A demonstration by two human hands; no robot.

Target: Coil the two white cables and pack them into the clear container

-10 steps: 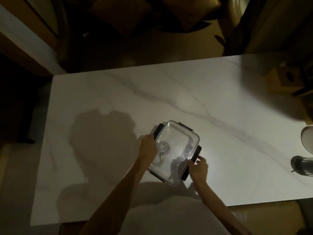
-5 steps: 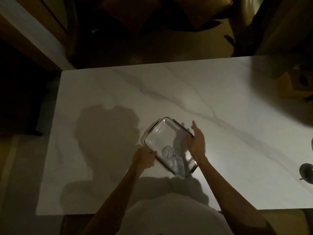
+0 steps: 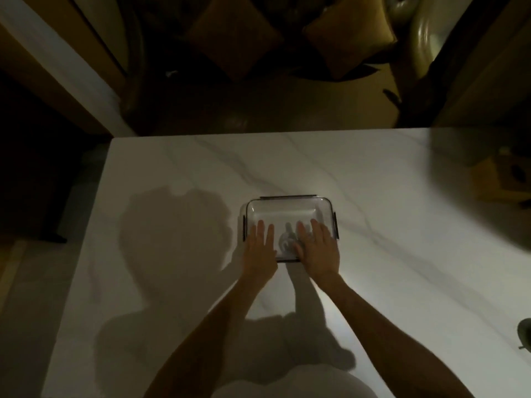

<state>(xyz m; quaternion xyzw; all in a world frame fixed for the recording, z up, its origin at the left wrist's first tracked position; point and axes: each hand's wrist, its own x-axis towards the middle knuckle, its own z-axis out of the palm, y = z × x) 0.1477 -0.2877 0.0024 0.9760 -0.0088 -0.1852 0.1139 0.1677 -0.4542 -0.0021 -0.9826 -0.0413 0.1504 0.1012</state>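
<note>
Head view: both hands, left (image 3: 260, 248) and right (image 3: 317, 248), lie flat, fingers spread, on the box (image 3: 287, 209), cables (image 3: 286, 242) dim inside toward 6 o'clock.

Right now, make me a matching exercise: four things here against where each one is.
Things:
1. left hand
2. right hand
3. cables
4. container

Places:
A. inside the container, between the hands
B. flat on the lid's right half
C. on the marble table
D. flat on the lid's left half

Pairs: 1-D, 2-B, 3-A, 4-C
</note>
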